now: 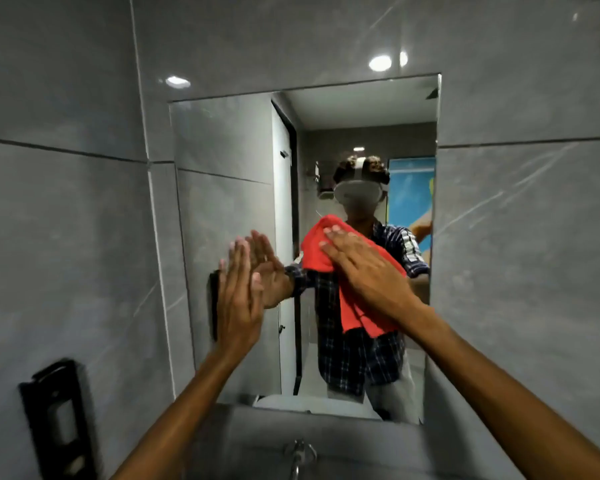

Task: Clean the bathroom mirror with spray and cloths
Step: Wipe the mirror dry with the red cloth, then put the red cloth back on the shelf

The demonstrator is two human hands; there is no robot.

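A frameless rectangular mirror (222, 150) hangs on the grey tiled wall in front of me. My right hand (364, 268) lies flat on a red cloth (357, 317) and presses it against the glass near the mirror's middle; the cloth's lower part hangs down below the hand. My left hand (238, 292) rests flat on the mirror's left part, fingers straight and together, with nothing in it. Its reflection meets it at the glass. No spray bottle is in view.
A chrome tap (298, 455) sticks out of the wall below the mirror. A black wall-mounted holder (58, 424) sits at the lower left. Grey tiles surround the mirror. The reflection shows a person in a checked shirt, a white door and a blue poster.
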